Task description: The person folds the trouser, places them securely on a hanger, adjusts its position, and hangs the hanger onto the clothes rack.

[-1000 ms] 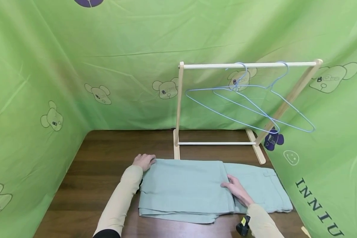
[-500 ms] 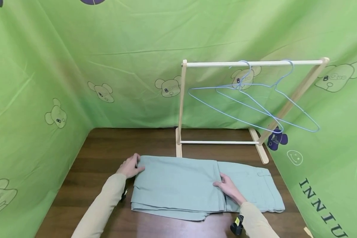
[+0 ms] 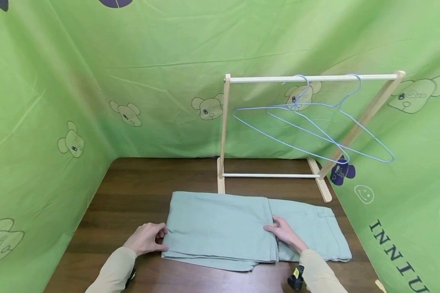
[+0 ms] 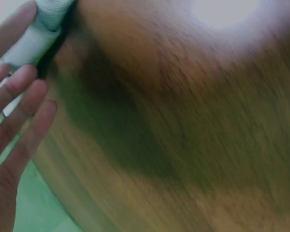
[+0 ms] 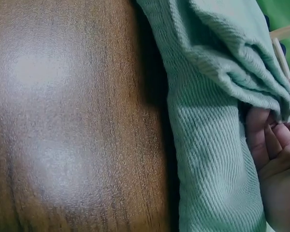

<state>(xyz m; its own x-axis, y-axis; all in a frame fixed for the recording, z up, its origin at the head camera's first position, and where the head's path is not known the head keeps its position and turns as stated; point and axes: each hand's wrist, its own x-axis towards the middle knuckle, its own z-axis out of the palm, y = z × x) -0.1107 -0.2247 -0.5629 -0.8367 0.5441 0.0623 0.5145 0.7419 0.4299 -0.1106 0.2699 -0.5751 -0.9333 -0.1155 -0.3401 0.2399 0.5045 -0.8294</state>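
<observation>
Pale green trousers [image 3: 216, 228] lie folded on the wooden table, the legs doubled over to the left and the waistband end with its pocket [image 3: 326, 213] flat on the right. At the left fold my left hand [image 3: 146, 238] has its thumb and fingers right at the edge, near the front corner; its fingers [image 4: 26, 113] look spread and fairly straight in the left wrist view. My right hand [image 3: 285, 232] pinches the right edge of the upper layers, thumb on top. The right wrist view shows curled fingers [image 5: 275, 137] tucked under the cloth.
Behind the trousers stands a wooden rack [image 3: 223, 134] with two blue wire hangers [image 3: 293, 142] on its white top rail [image 3: 264, 79]. One rack foot [image 3: 221, 183] reaches close to the cloth. Green printed curtains [image 3: 161, 101] enclose the table [image 3: 128, 195] at the back and sides.
My left hand has let go of the far left corner and come down along the left fold to its front part. My right hand stays on the right edge. The head view has shifted slightly.
</observation>
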